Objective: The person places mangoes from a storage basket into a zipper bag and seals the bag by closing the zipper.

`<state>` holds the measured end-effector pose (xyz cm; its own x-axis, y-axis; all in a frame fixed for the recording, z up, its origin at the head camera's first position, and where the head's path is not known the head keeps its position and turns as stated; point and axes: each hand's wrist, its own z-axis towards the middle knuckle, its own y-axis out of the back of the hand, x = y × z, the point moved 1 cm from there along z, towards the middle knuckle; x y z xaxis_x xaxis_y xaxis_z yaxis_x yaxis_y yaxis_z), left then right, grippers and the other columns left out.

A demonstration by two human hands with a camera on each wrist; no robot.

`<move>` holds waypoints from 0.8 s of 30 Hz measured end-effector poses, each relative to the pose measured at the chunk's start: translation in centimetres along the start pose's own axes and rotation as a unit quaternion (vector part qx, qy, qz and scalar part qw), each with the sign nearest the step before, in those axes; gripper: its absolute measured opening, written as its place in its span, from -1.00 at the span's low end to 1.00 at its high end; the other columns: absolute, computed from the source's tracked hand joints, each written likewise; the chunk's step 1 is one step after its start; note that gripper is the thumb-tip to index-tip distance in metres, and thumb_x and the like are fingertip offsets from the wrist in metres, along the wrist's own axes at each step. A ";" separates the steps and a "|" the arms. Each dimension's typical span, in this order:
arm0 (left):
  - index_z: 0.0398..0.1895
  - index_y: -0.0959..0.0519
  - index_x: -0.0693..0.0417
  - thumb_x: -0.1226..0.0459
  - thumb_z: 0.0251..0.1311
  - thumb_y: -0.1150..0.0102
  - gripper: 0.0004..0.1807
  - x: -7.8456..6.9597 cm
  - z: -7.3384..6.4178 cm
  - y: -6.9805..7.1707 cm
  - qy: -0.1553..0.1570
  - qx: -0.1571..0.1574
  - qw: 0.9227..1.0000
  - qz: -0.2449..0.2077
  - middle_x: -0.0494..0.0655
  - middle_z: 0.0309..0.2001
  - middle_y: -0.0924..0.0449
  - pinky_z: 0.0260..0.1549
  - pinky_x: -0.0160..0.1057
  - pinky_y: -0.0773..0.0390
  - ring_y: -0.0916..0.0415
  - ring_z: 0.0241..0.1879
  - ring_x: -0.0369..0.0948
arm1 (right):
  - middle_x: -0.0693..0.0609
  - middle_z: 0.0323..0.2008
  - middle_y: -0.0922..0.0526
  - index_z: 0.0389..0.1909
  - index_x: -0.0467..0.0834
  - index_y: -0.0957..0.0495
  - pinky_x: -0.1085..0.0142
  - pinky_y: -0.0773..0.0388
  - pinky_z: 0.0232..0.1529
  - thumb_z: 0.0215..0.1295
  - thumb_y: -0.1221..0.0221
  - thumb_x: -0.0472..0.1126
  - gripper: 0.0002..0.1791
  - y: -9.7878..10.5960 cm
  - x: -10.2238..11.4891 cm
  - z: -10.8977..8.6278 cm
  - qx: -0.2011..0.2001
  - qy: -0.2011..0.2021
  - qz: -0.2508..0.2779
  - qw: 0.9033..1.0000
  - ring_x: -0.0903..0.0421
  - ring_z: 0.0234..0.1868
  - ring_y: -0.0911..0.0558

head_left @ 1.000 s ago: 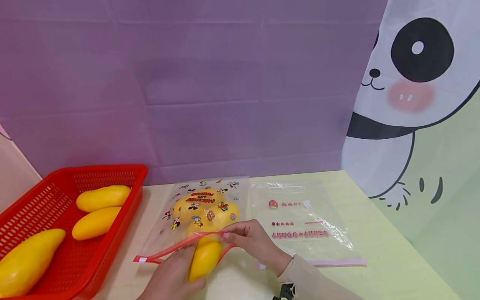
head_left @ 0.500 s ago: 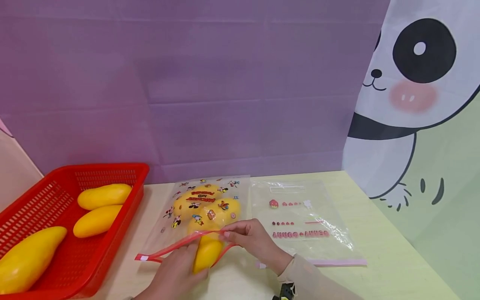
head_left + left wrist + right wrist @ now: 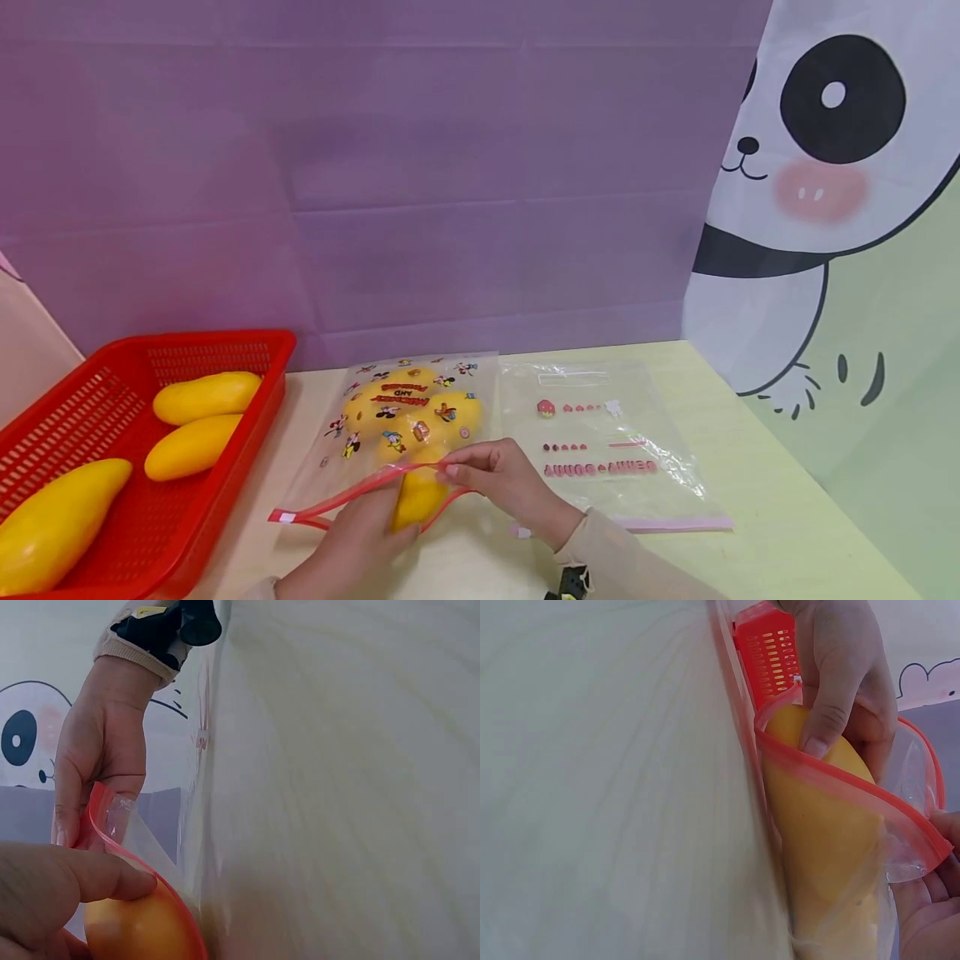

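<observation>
A yellow mango [image 3: 420, 501] is partly inside the mouth of a clear zip bag [image 3: 300, 467] printed with cartoon figures. My left hand [image 3: 362, 529] grips that mango, its fingers inside the bag's red-edged opening and its thumb on the near side. In the right wrist view the thumb lies on the mango [image 3: 817, 825], just inside the red rim. My right hand [image 3: 510, 483] pinches the upper red edge of the bag between thumb and fingers. Several yellow mangoes [image 3: 455, 411] show through the film deeper in the bag.
At the left stands a red perforated basket [image 3: 168, 533] with three mangoes, one a large mango [image 3: 56, 529]. A second clear zip bag [image 3: 600, 500] with a pink edge lies flat at the right. A purple cloth [image 3: 412, 167] hangs behind the table [image 3: 780, 500].
My left hand has pushed the mango upward, deeper into the bag; less of it shows outside the red edge. My right hand keeps its pinch in nearly the same spot.
</observation>
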<state>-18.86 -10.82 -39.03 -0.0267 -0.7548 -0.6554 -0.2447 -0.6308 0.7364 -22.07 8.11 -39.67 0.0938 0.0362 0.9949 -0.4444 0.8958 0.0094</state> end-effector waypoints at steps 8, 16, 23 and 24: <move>0.40 -0.17 -0.03 0.27 0.02 -0.37 -0.15 0.1 0.4 -0.2 0.005 0.005 0.998 -0.058 -0.09 0.19 -0.37 0.00 -0.06 -0.53 -0.36 -0.06 -0.13 | -0.24 -0.19 -0.68 -0.13 -0.39 -0.61 0.27 -0.59 -0.11 0.24 -0.18 -0.33 -0.76 0.0 -0.1 0.0 0.003 0.001 0.001 1.000 0.10 -0.17 -0.69; 0.43 -0.13 0.07 0.36 0.03 -0.34 -0.13 0.1 0.9 -0.5 -0.029 -0.006 0.997 -0.069 0.05 0.31 -0.26 -0.01 -0.08 -0.53 -0.34 0.00 -0.07 | -0.24 -0.20 -0.68 -0.13 -0.40 -0.61 0.29 -0.59 -0.12 0.25 -0.18 -0.32 -0.75 0.0 -0.1 -0.1 0.005 -0.004 0.004 1.000 0.12 -0.18 -0.69; 0.39 -0.20 0.14 0.37 0.01 -0.35 -0.16 -0.1 1.5 -0.6 -0.054 -0.031 0.996 -0.065 0.12 0.27 -0.28 0.08 0.02 -0.44 -0.34 0.06 -0.01 | -0.25 -0.20 -0.68 -0.13 -0.40 -0.61 0.29 -0.59 -0.12 0.25 -0.18 -0.33 -0.76 0.0 0.0 -0.1 0.005 -0.003 -0.001 1.000 0.12 -0.18 -0.69; 0.38 -0.20 0.14 0.37 0.00 -0.36 -0.17 -0.2 1.6 -0.7 -0.054 -0.032 0.996 -0.068 0.12 0.26 -0.29 0.08 0.03 -0.44 -0.34 0.06 -0.01 | -0.24 -0.20 -0.68 -0.13 -0.39 -0.61 0.29 -0.59 -0.12 0.25 -0.18 -0.33 -0.76 0.0 0.0 -0.1 0.004 -0.004 -0.001 1.000 0.11 -0.18 -0.69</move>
<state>-20.21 -10.00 -39.68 -0.1025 -0.6398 -0.7616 -0.1906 -0.7389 0.6463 -22.00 8.15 -39.71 0.0873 0.0311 0.9957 -0.4508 0.8925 0.0116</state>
